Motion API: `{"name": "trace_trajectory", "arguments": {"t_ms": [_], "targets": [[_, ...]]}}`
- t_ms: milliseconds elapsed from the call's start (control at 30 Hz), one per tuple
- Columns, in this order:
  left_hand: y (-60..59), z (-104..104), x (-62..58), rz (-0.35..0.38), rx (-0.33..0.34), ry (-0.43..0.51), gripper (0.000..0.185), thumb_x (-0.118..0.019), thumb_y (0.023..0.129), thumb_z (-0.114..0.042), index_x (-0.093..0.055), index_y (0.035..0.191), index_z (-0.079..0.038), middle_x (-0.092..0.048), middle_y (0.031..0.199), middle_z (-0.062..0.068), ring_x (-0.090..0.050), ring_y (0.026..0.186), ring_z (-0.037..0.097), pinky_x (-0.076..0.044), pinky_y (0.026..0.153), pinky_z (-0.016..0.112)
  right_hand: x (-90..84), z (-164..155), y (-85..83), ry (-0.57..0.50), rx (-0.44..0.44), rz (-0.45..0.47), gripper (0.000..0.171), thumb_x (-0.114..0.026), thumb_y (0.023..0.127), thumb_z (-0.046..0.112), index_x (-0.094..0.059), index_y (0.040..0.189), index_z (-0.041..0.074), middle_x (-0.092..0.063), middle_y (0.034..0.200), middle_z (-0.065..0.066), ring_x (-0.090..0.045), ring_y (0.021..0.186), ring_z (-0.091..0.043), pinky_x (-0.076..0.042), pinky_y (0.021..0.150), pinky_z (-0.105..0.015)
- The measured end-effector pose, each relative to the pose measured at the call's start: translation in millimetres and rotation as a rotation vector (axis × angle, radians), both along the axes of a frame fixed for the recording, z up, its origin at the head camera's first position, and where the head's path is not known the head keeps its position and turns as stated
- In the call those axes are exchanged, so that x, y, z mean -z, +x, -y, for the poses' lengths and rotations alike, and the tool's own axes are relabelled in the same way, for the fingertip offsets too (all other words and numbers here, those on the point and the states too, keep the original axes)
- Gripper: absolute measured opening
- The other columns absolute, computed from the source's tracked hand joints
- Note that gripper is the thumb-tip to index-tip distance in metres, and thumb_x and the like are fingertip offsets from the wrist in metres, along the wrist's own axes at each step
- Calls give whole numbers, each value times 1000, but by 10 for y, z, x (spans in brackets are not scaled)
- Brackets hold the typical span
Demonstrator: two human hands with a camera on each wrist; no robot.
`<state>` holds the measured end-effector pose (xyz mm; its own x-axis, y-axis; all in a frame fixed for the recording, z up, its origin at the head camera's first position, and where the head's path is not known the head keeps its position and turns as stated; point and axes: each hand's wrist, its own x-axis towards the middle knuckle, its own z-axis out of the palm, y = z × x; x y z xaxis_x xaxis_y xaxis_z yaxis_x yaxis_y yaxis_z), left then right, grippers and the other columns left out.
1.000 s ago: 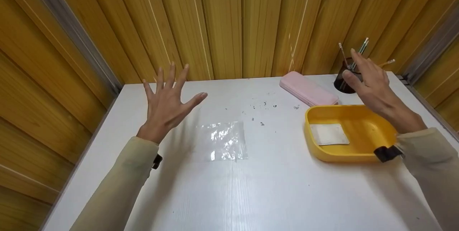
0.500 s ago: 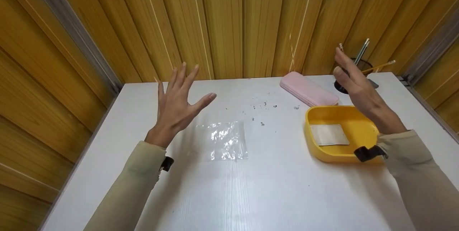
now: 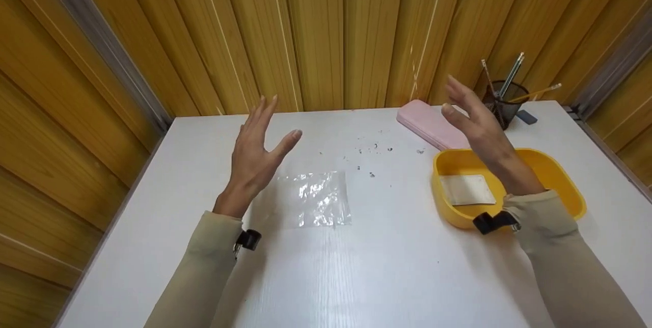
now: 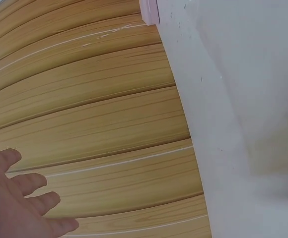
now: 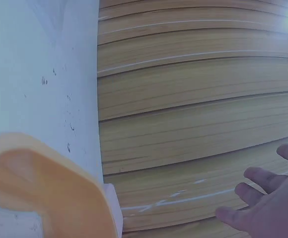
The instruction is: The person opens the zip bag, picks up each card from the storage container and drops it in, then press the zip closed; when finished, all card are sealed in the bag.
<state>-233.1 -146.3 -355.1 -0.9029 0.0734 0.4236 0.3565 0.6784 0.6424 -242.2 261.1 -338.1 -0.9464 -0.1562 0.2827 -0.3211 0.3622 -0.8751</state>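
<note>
Both hands hover above the white table (image 3: 356, 267) with straight spread fingers and hold nothing. My left hand (image 3: 257, 147) is raised just left of a clear plastic bag (image 3: 318, 198) that lies flat on the table. My right hand (image 3: 473, 121) hangs over the far edge of a yellow tray (image 3: 560, 175), which holds a white square pad (image 3: 466, 189). In the left wrist view the left hand (image 4: 15, 203) shows against the wooden wall; in the right wrist view the right hand (image 5: 270, 198) does too, with the yellow tray (image 5: 39, 183) below.
A pink case (image 3: 430, 124) lies at the back of the table beside a dark mesh pencil cup (image 3: 504, 96) with several pencils. A small dark eraser (image 3: 525, 116) sits near it. Dark crumbs (image 3: 367, 152) dot the table centre. Wooden panel walls enclose the table.
Both hands have moved inward toward each other, the right one leftward from the pencil cup to above the tray's far edge. Both stay spread and hold nothing.
</note>
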Motion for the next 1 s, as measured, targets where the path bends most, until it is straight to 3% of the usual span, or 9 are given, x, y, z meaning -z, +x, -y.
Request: {"name": "trace_trajectory", "arguments": {"t_ms": [167,433,700,1000], "targets": [[7,-54,86,31,29,65,83,-67,99,-54,-35,167,-20,-25,174,7,-23,159,34,-17,124,68,49,103,-8,-50,-39,16,70,-57,109,33,-26,170,18,-31,171,-11,-27,157,-33,-19,126,-63],[-38,-178,257,37,82,121,78,-75,99,-42,-42,164,-13,-33,171,9,-29,158,31,-24,126,57,232,328,-63,-76,-89,62,70,-63,108,30,-31,168,14,-44,162,-11,-43,149,-30,-36,122,-50],[-110,-217,450,94,114,203,75,-79,98,-35,-46,162,-14,-39,168,9,-33,156,29,-28,126,49,470,623,-156,-88,-153,109,69,-69,105,31,-39,164,12,-52,156,-13,-55,140,-27,-49,111,-36],[-171,-229,675,182,151,315,66,-83,95,-22,-55,154,-10,-52,158,10,-55,140,33,-49,112,47,829,897,-232,-157,-218,193,61,-72,104,23,-48,158,6,-59,147,-19,-62,131,-31,-55,103,-31]]}}
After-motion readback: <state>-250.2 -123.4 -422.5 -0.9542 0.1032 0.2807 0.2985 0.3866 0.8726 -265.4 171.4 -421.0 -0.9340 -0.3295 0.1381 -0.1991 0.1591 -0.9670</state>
